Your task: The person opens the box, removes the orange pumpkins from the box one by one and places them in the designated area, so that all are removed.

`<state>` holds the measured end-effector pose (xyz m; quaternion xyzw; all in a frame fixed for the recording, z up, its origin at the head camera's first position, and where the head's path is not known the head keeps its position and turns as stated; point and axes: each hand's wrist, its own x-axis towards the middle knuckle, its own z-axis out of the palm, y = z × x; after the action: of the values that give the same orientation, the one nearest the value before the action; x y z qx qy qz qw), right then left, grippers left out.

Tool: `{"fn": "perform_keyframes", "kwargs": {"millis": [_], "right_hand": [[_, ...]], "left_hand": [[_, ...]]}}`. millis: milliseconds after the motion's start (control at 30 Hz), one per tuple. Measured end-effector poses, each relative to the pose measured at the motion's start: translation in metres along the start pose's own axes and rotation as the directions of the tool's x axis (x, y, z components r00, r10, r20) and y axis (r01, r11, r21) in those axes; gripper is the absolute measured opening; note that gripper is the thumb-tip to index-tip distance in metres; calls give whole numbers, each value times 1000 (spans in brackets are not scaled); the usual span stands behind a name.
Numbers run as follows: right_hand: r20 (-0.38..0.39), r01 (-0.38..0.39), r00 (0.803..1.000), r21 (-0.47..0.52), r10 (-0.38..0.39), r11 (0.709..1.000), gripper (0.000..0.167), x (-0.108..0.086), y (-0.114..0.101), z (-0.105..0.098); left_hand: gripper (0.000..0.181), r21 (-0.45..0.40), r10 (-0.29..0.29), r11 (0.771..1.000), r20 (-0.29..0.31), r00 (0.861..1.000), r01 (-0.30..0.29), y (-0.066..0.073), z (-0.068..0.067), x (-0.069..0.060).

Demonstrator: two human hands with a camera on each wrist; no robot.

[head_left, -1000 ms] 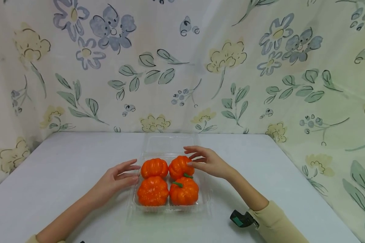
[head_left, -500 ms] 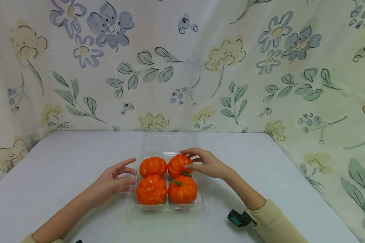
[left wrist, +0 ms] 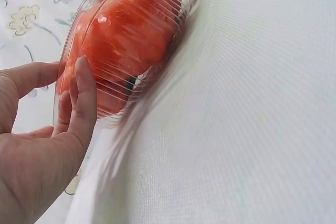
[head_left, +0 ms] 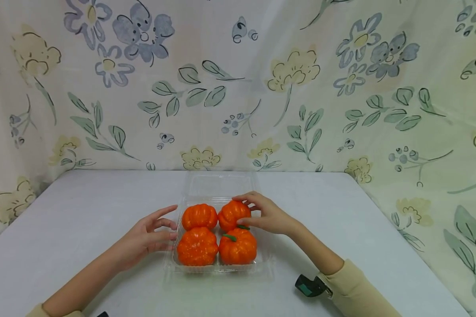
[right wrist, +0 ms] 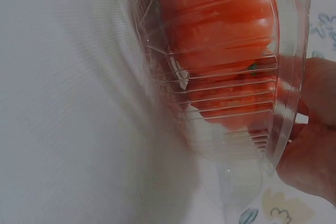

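A clear plastic clamshell box [head_left: 218,269] stands on the table with its lid [head_left: 222,185] folded back. Several orange toy pumpkins sit inside: far left [head_left: 199,216], near left [head_left: 198,246], near right with a green stem [head_left: 238,246], far right [head_left: 229,215]. My right hand [head_left: 267,213] grips the far right pumpkin, fingers over its far side and thumb at its near side. In the right wrist view, the box wall [right wrist: 226,98] partly covers that hand [right wrist: 315,129]. My left hand [head_left: 143,240] stays at the box's left side, fingers loosely spread; in the left wrist view its fingertips reach the rim.
The white table [head_left: 321,198] extends on both sides of the box. A flower-printed curtain [head_left: 238,88] hangs behind and around it. A small black device [head_left: 312,286] is strapped by the right sleeve [head_left: 357,290].
My right hand has moved slightly left and its fingers and thumb have closed round the far right pumpkin. The left hand has hardly moved. The whole head view has shifted slightly.
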<state>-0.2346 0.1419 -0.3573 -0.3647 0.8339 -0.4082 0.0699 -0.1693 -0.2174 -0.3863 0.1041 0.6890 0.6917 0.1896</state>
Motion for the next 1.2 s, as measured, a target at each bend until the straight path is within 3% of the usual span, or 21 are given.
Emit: {"fn": "perform_keyframes", "kwargs": {"millis": [667, 1200], "right_hand": [[-76, -12, 997, 55, 17, 998, 49, -2, -3, -3], [-105, -99, 988, 116, 111, 988, 50, -3, -3, -18]], "left_hand": [[82, -5, -6, 1000, 7, 1000, 6, 0, 1, 0], [83, -8, -5, 1000, 12, 1000, 5, 0, -1, -1]]}}
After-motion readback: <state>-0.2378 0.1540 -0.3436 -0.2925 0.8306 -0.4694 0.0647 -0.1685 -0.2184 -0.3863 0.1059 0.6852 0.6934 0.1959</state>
